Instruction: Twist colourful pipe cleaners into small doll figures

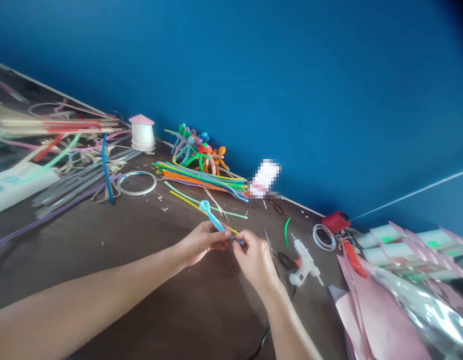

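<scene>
A light blue pipe cleaner (215, 220), bent into a round loop at its top end, is held between my two hands. My left hand (204, 241) pinches it below the loop, thumb on top. Close beside, my right hand (256, 257) has its fingers closed on the lower end of the same pipe cleaner. Just beyond my hands, a yellow pipe cleaner (186, 200) and a pale green pipe cleaner (231, 214) lie on the dark table (152, 300). My fingers partly cover the lower end of the blue one.
Behind lie a bundle of coloured pipe cleaners (201, 177) and several small pipe-cleaner figures (197, 150). A white glue gun (305, 262), scissors (284, 259) and a wire coil (324, 237) are at right, near pink sheets (385, 315). A wire ring (136, 183) and white cup (142, 134) stand left.
</scene>
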Demonstrator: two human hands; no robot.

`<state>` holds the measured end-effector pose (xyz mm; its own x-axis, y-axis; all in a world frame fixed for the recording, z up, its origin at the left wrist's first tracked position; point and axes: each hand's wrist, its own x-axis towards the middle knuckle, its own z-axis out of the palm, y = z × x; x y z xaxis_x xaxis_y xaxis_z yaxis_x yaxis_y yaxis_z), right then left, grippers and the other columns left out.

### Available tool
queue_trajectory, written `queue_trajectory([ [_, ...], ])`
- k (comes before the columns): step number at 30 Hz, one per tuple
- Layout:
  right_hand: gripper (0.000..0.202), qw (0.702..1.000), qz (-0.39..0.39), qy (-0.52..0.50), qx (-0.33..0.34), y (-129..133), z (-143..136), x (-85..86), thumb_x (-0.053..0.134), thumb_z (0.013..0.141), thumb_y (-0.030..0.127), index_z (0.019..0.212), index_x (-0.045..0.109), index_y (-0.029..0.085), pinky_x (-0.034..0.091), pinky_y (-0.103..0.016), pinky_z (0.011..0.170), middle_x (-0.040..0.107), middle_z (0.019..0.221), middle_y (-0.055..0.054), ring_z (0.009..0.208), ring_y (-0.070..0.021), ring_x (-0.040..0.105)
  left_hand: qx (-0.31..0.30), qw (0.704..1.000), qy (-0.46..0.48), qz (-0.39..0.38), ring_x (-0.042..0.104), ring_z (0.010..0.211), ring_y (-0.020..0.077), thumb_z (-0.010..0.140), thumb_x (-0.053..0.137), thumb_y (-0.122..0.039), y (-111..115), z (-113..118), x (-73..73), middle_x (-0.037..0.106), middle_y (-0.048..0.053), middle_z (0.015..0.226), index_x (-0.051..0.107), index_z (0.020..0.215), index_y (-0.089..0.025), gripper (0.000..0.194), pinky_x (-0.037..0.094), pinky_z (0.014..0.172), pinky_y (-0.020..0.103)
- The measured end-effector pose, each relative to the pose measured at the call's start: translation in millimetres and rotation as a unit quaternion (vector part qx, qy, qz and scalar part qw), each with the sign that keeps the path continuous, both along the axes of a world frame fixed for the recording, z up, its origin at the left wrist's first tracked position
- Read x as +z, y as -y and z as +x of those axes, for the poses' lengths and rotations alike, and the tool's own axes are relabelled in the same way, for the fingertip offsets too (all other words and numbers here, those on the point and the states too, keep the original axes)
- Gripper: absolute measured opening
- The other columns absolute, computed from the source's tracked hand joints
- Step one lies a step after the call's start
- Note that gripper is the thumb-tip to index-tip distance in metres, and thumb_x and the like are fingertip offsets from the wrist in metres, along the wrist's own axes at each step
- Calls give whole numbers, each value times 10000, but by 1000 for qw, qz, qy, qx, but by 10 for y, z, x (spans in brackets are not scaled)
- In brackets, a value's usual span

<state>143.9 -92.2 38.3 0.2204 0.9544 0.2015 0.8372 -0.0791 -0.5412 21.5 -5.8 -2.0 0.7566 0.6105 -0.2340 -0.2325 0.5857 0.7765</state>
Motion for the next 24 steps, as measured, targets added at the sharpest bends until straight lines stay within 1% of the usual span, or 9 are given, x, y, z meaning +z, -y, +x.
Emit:
queue_trajectory([
  [3, 112, 1000, 21, -18, 10, -50, 15, -55, 471, 749, 199, 716, 577, 182, 374, -197, 529, 607, 608, 3, 523, -112, 541, 23, 1000, 4, -4, 540, 561, 86, 595, 712, -288, -18, 8, -15, 604, 11, 617, 612, 715, -105, 241, 414, 590, 224],
  [6, 99, 995, 33, -90, 19, -69, 32, -165, 486, 751, 221, 734, 570, 172, 390, -198, 521, 600, 621, -2, 524, -110, 535, 39, 999, -8, 12, 521, 522, 76, 592, 713, -281, -32, 22, -19, 582, -1, 564, 595, 679, -98, 234, 403, 553, 212],
  [10, 136, 972, -3, -234, 15, -44, 43, -291, 491, 759, 261, 824, 549, 157, 381, -183, 408, 565, 577, 12, 412, -83, 481, 41, 998, -34, 16, 511, 503, 68, 598, 706, -276, -39, 35, 4, 580, -5, 557, 595, 688, -94, 232, 400, 530, 203],
  [13, 148, 954, -19, -299, 11, -27, 46, -319, 493, 754, 256, 846, 538, 149, 363, -169, 358, 547, 551, 24, 367, -67, 452, 39, 998, -46, 11, 515, 509, 71, 594, 708, -273, -42, 32, 23, 585, -3, 560, 595, 689, -95, 231, 402, 525, 202],
  [18, 135, 940, -15, -340, 6, -39, 73, -316, 503, 738, 235, 837, 527, 146, 353, -156, 350, 546, 551, 31, 356, -52, 443, 36, 998, -46, 8, 522, 520, 76, 594, 708, -267, -43, 20, 24, 593, -2, 570, 595, 701, -104, 225, 401, 524, 203],
  [24, 115, 933, -15, -361, 5, -44, 101, -314, 520, 733, 250, 794, 521, 154, 343, -154, 353, 544, 539, 39, 358, -51, 444, 32, 999, -29, 16, 519, 529, 74, 614, 696, -272, -44, 27, -4, 592, -4, 582, 592, 698, -111, 209, 407, 539, 205],
])
